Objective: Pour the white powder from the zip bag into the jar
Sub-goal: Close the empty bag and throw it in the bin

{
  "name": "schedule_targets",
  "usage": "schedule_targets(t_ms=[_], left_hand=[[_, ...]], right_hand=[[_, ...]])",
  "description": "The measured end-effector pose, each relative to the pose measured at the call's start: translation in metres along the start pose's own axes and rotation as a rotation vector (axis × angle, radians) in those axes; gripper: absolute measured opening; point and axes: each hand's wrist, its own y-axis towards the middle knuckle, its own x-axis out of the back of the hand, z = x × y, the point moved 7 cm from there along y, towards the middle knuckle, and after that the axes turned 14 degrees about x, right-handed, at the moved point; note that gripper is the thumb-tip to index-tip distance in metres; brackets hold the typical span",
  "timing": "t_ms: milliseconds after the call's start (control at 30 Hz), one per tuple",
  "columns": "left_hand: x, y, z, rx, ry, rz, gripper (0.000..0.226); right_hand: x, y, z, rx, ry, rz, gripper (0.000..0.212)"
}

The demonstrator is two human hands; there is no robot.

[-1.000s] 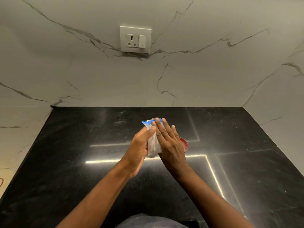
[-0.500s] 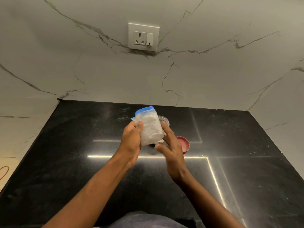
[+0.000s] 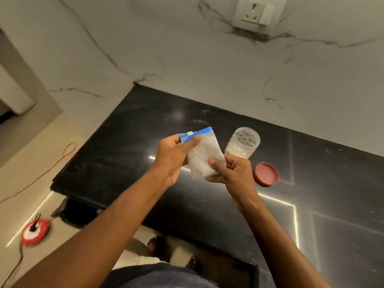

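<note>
At about eight o'clock on the floor lies a red disc (image 3: 35, 231) with an orange cable (image 3: 41, 175) running off from it. Just above centre, the left hand (image 3: 172, 156) pinches the blue zipper strip of the zip bag (image 3: 202, 156), thumb over its top edge, while the right hand (image 3: 232, 173) clasps the bag's lower corner, the white powder showing through the clear plastic. At two o'clock from the bag the clear jar (image 3: 244, 144) stands uncapped on the black countertop (image 3: 124, 146), and the red lid (image 3: 266, 174) lies flat at three o'clock, just right of the right hand.

Single head view, close above black counter (image 3: 128, 146), facing down toward wall.
</note>
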Motion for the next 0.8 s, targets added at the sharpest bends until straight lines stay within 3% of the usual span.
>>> schedule_targets(t_ms=[100, 167, 233, 367, 633, 800], left_hand=[[0.044, -0.005, -0.002, -0.018, -0.012, -0.132, 0.022], [0.074, -0.011, -0.001, -0.036, -0.035, -0.179, 0.019], [0.109, -0.018, -0.003, -0.068, -0.069, -0.218, 0.019], [0.183, -0.029, -0.008, -0.094, -0.132, -0.277, 0.013], [0.388, -0.042, -0.023, -0.066, -0.232, -0.258, 0.023], [0.522, -0.044, -0.023, -0.011, -0.247, -0.372, 0.023]], right_hand=[[-0.027, -0.008, -0.010, -0.084, 0.076, 0.005, 0.016], [-0.048, -0.015, -0.017, -0.138, 0.135, 0.000, 0.026], [-0.081, -0.024, -0.022, -0.180, 0.207, 0.064, 0.032], [-0.159, -0.038, -0.033, -0.222, 0.253, 0.186, 0.024], [-0.329, -0.059, -0.058, -0.256, 0.244, 0.098, 0.023], [-0.434, -0.065, -0.078, -0.308, 0.266, 0.048, 0.017]])
